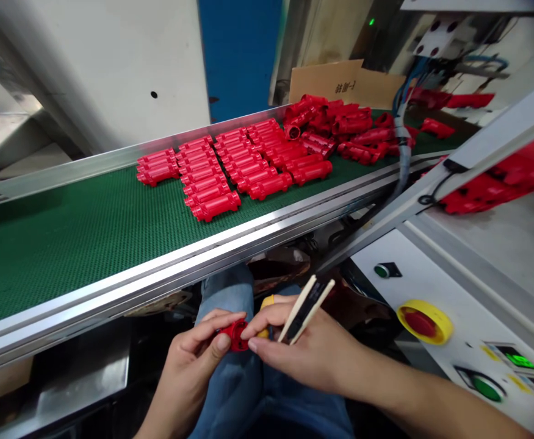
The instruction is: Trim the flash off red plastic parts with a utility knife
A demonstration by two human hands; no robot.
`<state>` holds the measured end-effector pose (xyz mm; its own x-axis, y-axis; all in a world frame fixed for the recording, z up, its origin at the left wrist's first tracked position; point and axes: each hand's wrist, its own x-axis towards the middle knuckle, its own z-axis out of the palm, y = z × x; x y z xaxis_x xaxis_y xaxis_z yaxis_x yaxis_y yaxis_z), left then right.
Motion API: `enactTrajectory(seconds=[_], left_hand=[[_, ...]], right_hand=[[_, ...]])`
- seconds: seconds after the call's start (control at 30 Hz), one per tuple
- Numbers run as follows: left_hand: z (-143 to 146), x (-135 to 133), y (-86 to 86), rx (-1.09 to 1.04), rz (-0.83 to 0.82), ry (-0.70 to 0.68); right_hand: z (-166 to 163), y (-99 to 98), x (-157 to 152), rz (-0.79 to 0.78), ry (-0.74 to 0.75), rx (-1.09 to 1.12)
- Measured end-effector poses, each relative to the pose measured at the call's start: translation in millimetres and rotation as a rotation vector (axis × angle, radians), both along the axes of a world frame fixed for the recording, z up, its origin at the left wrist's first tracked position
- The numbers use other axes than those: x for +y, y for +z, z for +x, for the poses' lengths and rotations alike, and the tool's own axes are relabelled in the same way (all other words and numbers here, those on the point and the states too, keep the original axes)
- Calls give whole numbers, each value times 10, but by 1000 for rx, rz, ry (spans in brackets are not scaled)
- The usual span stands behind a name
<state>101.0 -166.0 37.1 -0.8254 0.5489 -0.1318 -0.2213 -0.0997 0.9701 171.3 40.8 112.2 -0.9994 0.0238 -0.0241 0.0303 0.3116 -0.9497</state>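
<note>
Red plastic part (235, 335) clamped in left hand (192, 360), touched by right hand (304, 349), pale two-pronged tool (307, 310) gripped in that hand, further red parts (212, 183) ranked on green conveyor belt (74, 256) beyond both hands

A tall off-white metal machine housing (97, 67) stands beside a blue upright panel (239, 55), with a flat brown cardboard sheet (326, 82) further right.
</note>
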Motion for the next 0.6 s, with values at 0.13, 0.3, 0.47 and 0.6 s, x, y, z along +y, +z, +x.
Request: enactTrajectory(seconds=[0.13, 0.3, 0.47, 0.6], left_hand=[[10, 34, 105, 88, -68, 10], [29, 29, 141, 227, -172, 55], [59, 30, 131, -77, -79, 141], [105, 64, 162, -400, 142, 139]], right_hand=[[-29, 20, -3, 246, 93, 154], [4, -3, -80, 555, 183, 204], [60, -15, -27, 377, 21, 260], [124, -47, 143, 226, -98, 250]])
